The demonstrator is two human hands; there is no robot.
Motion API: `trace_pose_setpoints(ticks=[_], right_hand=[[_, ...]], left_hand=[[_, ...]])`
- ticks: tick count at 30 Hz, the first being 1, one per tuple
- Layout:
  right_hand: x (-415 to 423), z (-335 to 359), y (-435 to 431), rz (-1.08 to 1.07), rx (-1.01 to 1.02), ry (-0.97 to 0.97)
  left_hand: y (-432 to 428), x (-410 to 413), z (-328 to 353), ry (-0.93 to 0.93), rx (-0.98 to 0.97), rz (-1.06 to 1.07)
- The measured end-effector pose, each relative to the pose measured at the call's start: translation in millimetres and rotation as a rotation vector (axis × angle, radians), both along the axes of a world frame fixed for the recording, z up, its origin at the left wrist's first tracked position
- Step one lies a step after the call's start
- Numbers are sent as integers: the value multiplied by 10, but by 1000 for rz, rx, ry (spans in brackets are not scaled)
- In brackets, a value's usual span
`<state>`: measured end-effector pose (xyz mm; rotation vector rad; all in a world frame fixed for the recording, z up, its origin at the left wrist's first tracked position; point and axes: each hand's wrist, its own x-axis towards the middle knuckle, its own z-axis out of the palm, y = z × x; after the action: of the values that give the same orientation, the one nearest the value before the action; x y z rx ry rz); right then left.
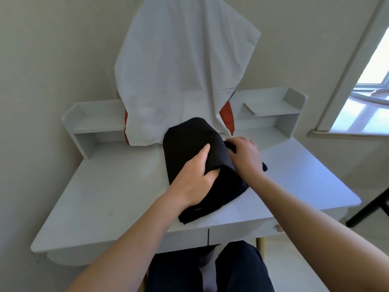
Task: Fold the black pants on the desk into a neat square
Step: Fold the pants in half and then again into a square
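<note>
The black pants (185, 142) lie in a thick folded bundle in the middle of the white desk (105, 197), with a lower layer reaching toward the front edge. My left hand (195, 175) lies on top of the bundle, thumb stretched along the upper layer and fingers tucked under its near fold. My right hand (245, 157) grips the bundle's right edge, fingers curled into the black cloth. A small corner of fabric sticks out to the right of that hand.
A white cloth (179, 70) hangs over something red (228, 116) at the back of the desk. Raised shelves (271, 110) flank it on both sides. A window (368, 98) is at the right, and a dark chair leg (370, 207) stands beside the desk.
</note>
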<state>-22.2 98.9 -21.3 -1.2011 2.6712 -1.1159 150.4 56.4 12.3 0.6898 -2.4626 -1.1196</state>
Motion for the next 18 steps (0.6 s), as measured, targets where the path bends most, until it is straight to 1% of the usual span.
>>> trace_pose_setpoints(ticks=[1,2,3,4,6,7,10,12,15,18], right_hand=[[-67,-20,56,-94,92,37],[-172,-79,119,-181,184,8],[-249,-120,198,-241,247,-61],[-302,-152,238,-264,263,-184],[-339,-193,246,-242,171,-410],[-333,-207,243,-233,111,-480],[-316,-236,222,-206,10,-536],[-289,-243,188,-177,-13,-589],[-220,-205,135,-104,-44,-678],[-170,-156,117,-6,-137,-760]], left_hand=[[26,-10,-24,2,-8,7],[38,-15,-47,11,-14,18],[45,-29,-66,27,-15,31],[42,-38,-77,50,-12,49],[18,-54,-91,108,0,82],[8,-64,-97,132,7,91],[16,-91,-102,156,1,82],[65,-128,-97,138,-40,59],[180,-241,-97,78,-119,15],[261,-369,-124,-1,-190,2]])
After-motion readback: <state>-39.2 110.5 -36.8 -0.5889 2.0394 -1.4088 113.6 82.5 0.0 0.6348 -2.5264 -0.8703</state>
